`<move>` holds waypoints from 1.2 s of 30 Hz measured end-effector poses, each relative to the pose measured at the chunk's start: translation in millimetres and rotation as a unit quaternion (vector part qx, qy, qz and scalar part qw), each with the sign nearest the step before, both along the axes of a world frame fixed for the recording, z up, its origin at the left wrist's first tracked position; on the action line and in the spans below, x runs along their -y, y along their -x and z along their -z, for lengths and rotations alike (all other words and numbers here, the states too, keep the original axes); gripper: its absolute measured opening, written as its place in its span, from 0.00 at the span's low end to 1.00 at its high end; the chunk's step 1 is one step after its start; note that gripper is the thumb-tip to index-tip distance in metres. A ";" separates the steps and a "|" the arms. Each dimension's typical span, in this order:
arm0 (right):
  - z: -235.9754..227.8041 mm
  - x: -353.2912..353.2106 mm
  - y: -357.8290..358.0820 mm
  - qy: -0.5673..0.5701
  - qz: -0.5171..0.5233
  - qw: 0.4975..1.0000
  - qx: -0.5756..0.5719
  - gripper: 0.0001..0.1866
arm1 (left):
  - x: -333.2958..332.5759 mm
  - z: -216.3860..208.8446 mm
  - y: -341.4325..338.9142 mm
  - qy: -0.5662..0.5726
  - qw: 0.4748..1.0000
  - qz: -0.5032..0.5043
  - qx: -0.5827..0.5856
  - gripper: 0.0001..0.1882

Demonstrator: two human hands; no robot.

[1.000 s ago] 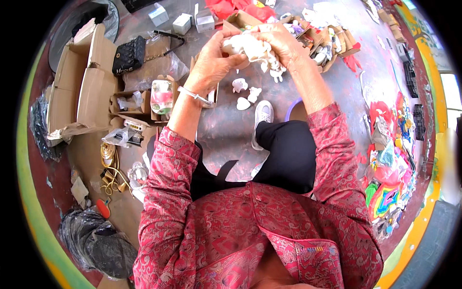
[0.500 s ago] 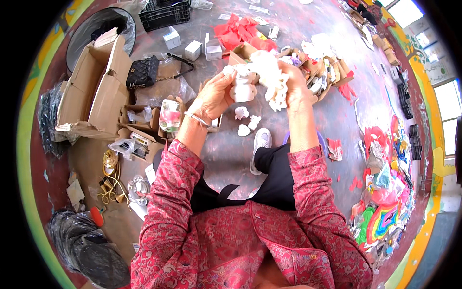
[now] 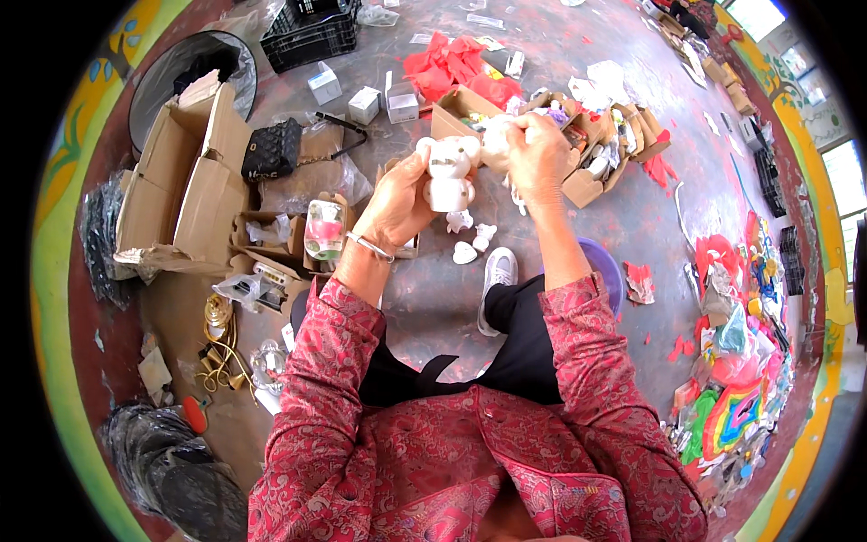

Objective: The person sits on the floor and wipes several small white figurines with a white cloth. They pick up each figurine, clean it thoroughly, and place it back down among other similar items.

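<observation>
My left hand (image 3: 396, 206) is closed round a white bear-shaped figurine (image 3: 450, 173), held upright in front of me with its round ears at the top. Bunched in my right hand (image 3: 540, 161) is a crumpled off-white cloth (image 3: 496, 144), its fingers pinching it just right of the figurine's head. Whether the cloth touches the figurine I cannot tell. On the floor below lie small white pieces, among them a heart-shaped piece (image 3: 464, 253) and a small bear-shaped piece (image 3: 485, 237), close to my shoe (image 3: 498, 274).
Beyond my right hand stands an open cardboard box (image 3: 585, 185) of mixed small items. Left of me are a large open carton (image 3: 153, 221), a black quilted bag (image 3: 271, 147) and a boxed pink item (image 3: 324, 228). A purple basin (image 3: 607, 269) sits by my right knee; colourful clutter (image 3: 736, 361) lies farther right.
The cloth has been gathered into a tighter bundle in my right hand. My left hand and the figurine have come slightly lower, and the figurine shows more fully.
</observation>
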State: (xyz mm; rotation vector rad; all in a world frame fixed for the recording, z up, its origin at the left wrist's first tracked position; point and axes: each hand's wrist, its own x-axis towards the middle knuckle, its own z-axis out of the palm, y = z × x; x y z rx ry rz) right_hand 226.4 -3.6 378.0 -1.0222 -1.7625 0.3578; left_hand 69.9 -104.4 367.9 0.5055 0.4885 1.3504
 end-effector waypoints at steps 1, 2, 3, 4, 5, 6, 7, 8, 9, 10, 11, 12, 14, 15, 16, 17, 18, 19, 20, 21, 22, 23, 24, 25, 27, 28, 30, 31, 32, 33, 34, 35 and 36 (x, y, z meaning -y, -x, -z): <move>1.6 -5.0 -5.0 0.011 0.020 1.000 -0.012 0.05 | 1.5 -3.2 -0.1 -0.018 1.000 0.010 -0.004 0.23; -4.1 -5.9 -5.7 0.133 -0.044 0.980 -0.140 0.05 | 1.8 -0.8 0.1 -0.035 0.998 -0.020 -0.043 0.28; -9.3 -4.3 -6.6 0.178 -0.091 0.955 -0.220 0.05 | 2.2 -0.4 0.8 -0.054 0.995 -0.030 -0.075 0.29; -15.9 -1.9 -8.1 0.221 -0.137 0.919 -0.298 0.05 | 2.9 -1.3 1.2 -0.073 0.991 -0.040 -0.107 0.31; -24.0 2.8 -9.2 0.262 -0.180 0.872 -0.373 0.06 | 3.7 -1.6 0.9 -0.091 0.985 -0.049 -0.139 0.33; -32.1 8.6 -9.7 0.256 -0.186 0.888 -0.335 0.05 | 2.3 -0.8 0.6 -0.095 0.987 -0.050 -0.123 0.34; -32.4 12.6 -6.7 0.179 -0.205 0.924 -0.270 0.05 | 2.7 0.5 0.7 -0.096 0.984 -0.056 -0.139 0.32; -31.7 17.0 -0.9 0.100 -0.222 0.949 -0.203 0.05 | 3.1 1.7 0.4 -0.097 0.981 -0.060 -0.156 0.29; -31.7 22.9 6.3 0.022 -0.236 0.962 -0.133 0.05 | 3.8 3.5 1.0 -0.096 0.978 -0.065 -0.173 0.27; -33.1 33.2 12.1 -0.020 -0.214 0.976 -0.045 0.05 | 4.6 5.7 3.5 -0.074 0.976 -0.063 -0.194 0.25; -33.8 43.0 17.9 -0.059 -0.190 0.979 0.044 0.05 | 6.5 9.0 7.7 -0.051 0.973 -0.061 -0.214 0.23; -31.0 44.8 21.4 -0.089 -0.155 0.982 0.064 0.04 | 8.1 11.4 9.6 -0.028 0.970 -0.059 -0.235 0.23; -28.6 42.9 17.7 -0.019 -0.170 0.982 0.076 0.04 | 8.3 10.3 6.0 -0.036 0.946 -0.086 -0.311 0.23; -28.8 41.1 15.5 0.013 -0.177 0.981 0.083 0.03 | 7.7 7.6 3.1 -0.043 0.931 -0.101 -0.348 0.23; -27.7 40.3 13.4 0.046 -0.168 0.979 0.102 0.05 | 9.5 5.6 -0.8 -0.033 0.923 -0.107 -0.367 0.22; -25.2 38.3 10.3 0.062 -0.146 0.979 0.124 0.06 | 10.7 5.6 -2.6 -0.044 0.923 -0.101 -0.367 0.22; -22.2 34.4 7.1 0.078 -0.125 0.978 0.146 0.06 | 11.4 5.9 -4.0 -0.055 0.923 -0.095 -0.367 0.22; -19.3 29.6 3.4 0.094 -0.103 0.976 0.167 0.07 | 11.5 6.2 -5.2 -0.066 0.923 -0.090 -0.367 0.22; -16.9 22.2 -2.0 0.150 -0.100 0.972 0.151 0.09 | 11.7 6.2 -5.1 -0.051 0.928 -0.086 -0.359 0.22; -11.9 14.5 -5.2 0.149 -0.077 0.978 0.128 0.10 | 11.2 8.2 -3.1 -0.038 0.956 -0.073 -0.280 0.22; -6.2 7.5 -8.1 0.148 -0.054 0.982 0.105 0.10 | 10.6 12.2 -0.3 -0.024 0.978 -0.060 -0.200 0.22; -8.2 3.2 -8.7 0.143 -0.033 0.986 0.082 0.11 | 9.0 15.0 3.5 -0.015 0.992 -0.049 -0.118 0.23; -11.1 0.1 -10.1 0.190 -0.061 0.978 0.055 0.09 | 6.4 16.3 6.9 -0.004 0.997 -0.029 -0.078 0.23; -12.5 0.7 -9.6 0.236 -0.149 0.960 -0.026 0.09 | 5.7 17.4 7.9 -0.003 0.999 -0.007 -0.047 0.23; -25.6 16.7 -7.0 0.321 -0.317 0.873 -0.185 0.10 | 8.0 12.1 3.3 0.003 0.999 0.037 0.016 0.23; -26.7 19.7 -3.3 0.325 -0.413 0.827 -0.201 0.16 | 6.3 15.0 4.5 0.019 0.996 0.072 0.056 0.24; -31.3 32.4 7.2 0.365 -0.465 0.778 -0.212 0.16 | 10.4 19.8 1.9 0.092 0.995 0.034 0.024 0.21; -35.9 38.6 9.0 0.409 -0.468 0.758 -0.196 0.15 | 11.7 23.8 2.4 0.109 0.993 0.023 0.038 0.20; -34.5 37.5 7.8 0.418 -0.449 0.768 -0.185 0.13 | 11.5 26.1 3.6 0.093 0.992 0.061 0.056 0.21; -32.4 33.7 5.8 0.426 -0.430 0.776 -0.175 0.12 | 9.7 27.8 6.2 0.076 0.989 0.098 0.074 0.22; -29.7 30.9 5.5 0.434 -0.411 0.785 -0.164 0.10 | 9.7 28.9 7.8 0.059 0.985 0.135 0.092 0.22; -25.1 29.0 7.0 0.423 -0.388 0.800 -0.171 0.09 | 10.4 27.2 5.7 0.086 0.988 0.096 0.082 0.23; -19.3 27.5 9.5 0.412 -0.365 0.816 -0.178 0.08 | 10.8 23.3 2.2 0.113 0.989 0.057 0.071 0.23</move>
